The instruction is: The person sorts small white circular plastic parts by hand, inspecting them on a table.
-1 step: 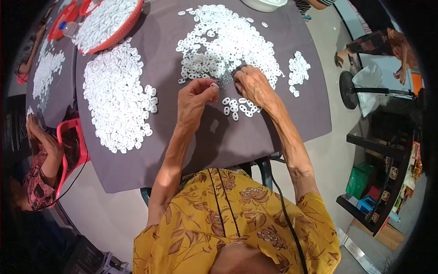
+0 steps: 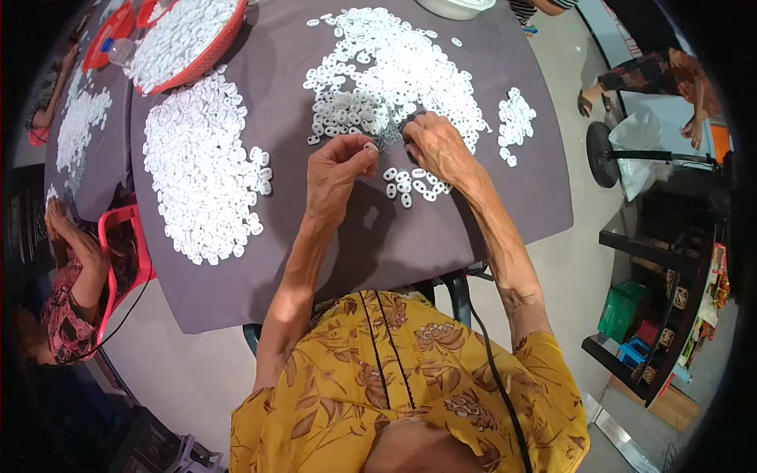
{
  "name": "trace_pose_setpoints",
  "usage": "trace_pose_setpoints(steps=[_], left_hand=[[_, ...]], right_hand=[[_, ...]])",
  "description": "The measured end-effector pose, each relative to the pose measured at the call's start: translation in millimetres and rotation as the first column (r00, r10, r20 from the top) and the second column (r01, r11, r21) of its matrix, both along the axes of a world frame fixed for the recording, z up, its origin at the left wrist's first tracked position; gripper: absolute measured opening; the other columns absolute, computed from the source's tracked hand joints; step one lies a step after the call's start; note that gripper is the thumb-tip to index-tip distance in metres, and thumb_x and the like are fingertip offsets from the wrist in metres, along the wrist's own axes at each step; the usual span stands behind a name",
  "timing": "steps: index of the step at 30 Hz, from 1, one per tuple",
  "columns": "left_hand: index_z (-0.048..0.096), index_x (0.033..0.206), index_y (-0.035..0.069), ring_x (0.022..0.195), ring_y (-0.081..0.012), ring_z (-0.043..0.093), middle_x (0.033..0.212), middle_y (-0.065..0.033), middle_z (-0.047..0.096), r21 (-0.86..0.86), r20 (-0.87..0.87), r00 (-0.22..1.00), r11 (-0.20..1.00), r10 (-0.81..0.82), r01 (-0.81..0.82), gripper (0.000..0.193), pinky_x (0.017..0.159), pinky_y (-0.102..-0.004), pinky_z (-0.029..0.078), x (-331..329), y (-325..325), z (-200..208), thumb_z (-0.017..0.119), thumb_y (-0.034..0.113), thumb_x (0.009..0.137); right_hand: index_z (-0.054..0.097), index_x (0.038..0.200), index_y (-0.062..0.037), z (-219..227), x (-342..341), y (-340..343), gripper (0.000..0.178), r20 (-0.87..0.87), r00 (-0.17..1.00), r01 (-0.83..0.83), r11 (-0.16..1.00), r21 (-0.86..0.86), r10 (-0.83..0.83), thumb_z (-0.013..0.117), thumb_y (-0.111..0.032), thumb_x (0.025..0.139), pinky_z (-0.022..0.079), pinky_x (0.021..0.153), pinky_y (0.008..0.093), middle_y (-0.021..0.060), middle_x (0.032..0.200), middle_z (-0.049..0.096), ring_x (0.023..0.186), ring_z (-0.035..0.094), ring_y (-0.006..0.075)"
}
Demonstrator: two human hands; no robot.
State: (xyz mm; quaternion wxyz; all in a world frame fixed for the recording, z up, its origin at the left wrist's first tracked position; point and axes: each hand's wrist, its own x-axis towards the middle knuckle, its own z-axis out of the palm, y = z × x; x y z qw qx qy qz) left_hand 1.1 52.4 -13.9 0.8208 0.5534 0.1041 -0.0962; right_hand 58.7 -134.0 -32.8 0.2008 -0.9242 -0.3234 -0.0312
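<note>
My left hand [image 2: 339, 175] is closed in a pinch, with a small white plastic piece [image 2: 371, 147] between thumb and forefinger. To its right, my right hand [image 2: 441, 148] reaches down with curled fingers at a little heap of thin metal pins [image 2: 389, 137]. Its fingertips are partly hidden, so what they hold does not show. Beyond both hands spreads a large pile of white oval plastic pieces [image 2: 410, 71] with holes in them. A few more loose white ovals [image 2: 404, 188] lie just in front of my right hand.
On the grey-covered table [image 2: 441, 244], a broad white heap [image 2: 197, 173] lies at left and a small one [image 2: 516, 126] at right. A full red basket [image 2: 213, 57] and a white basin [image 2: 457, 9] stand at the back. Other people sit nearby; a black fan [image 2: 603, 155] stands right.
</note>
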Motion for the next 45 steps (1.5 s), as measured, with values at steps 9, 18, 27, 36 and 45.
trace_pose_setpoints(steps=[9,18,27,36,45], left_hand=[[0.060,0.090,-0.002,0.063,-0.0084,0.053,0.071,-0.0025,0.059,-0.052,0.013,1.000,0.998,-0.027,0.028,0.019,0.059,-0.0214,0.043,0,-10,-4,0.066,0.008,0.075],[0.061,0.089,-0.001,0.063,-0.0082,0.053,0.070,-0.0026,0.059,-0.023,0.005,1.000,0.999,-0.029,0.029,0.016,0.059,-0.0210,0.043,-1,-8,-6,0.064,0.008,0.076],[0.060,0.090,-0.002,0.064,-0.0087,0.054,0.071,-0.0030,0.060,0.033,0.041,0.998,0.998,0.044,-0.045,0.016,0.060,-0.0209,0.045,0,-3,-3,0.062,0.009,0.078],[0.060,0.089,-0.001,0.063,-0.0090,0.055,0.072,-0.0039,0.060,0.001,0.052,0.999,1.000,0.003,-0.003,0.015,0.059,-0.0210,0.046,-2,-14,-3,0.062,0.009,0.079],[0.059,0.091,-0.002,0.064,-0.0107,0.058,0.076,-0.0044,0.061,-0.125,-0.070,0.997,0.992,0.020,-0.028,0.018,0.060,-0.0217,0.047,-4,-20,4,0.060,0.013,0.082]], right_hand=[[0.053,0.068,-0.0004,0,5,13,0.006,0.044,0.999,0.009,0.996,0.084,-0.013,0.058,-0.002,0.067,0.043,0.060,0.0410,0.0133,0.065,0.054,0.066,0.055,0.0313],[0.051,0.066,-0.0009,1,4,12,0.003,0.033,0.998,-0.065,0.994,0.094,0.062,0.054,0.000,0.066,0.043,0.058,0.0422,0.0133,0.064,0.054,0.065,0.054,0.0315],[0.060,0.083,-0.0002,45,-17,17,0.013,-0.415,0.910,0.147,0.917,0.371,0.022,0.059,-0.011,0.076,0.044,0.057,0.0303,0.0102,0.068,0.057,0.061,0.055,0.0204],[0.062,0.082,-0.0022,40,-33,19,0.011,-0.559,0.829,0.356,0.786,0.505,-0.017,0.060,-0.012,0.076,0.043,0.056,0.0268,0.0064,0.068,0.059,0.062,0.054,0.0122],[0.059,0.080,-0.0013,42,-37,22,0.010,0.166,0.986,-0.032,0.951,0.309,-0.020,0.063,-0.003,0.070,0.045,0.061,0.0318,0.0105,0.073,0.058,0.068,0.056,0.0266]])
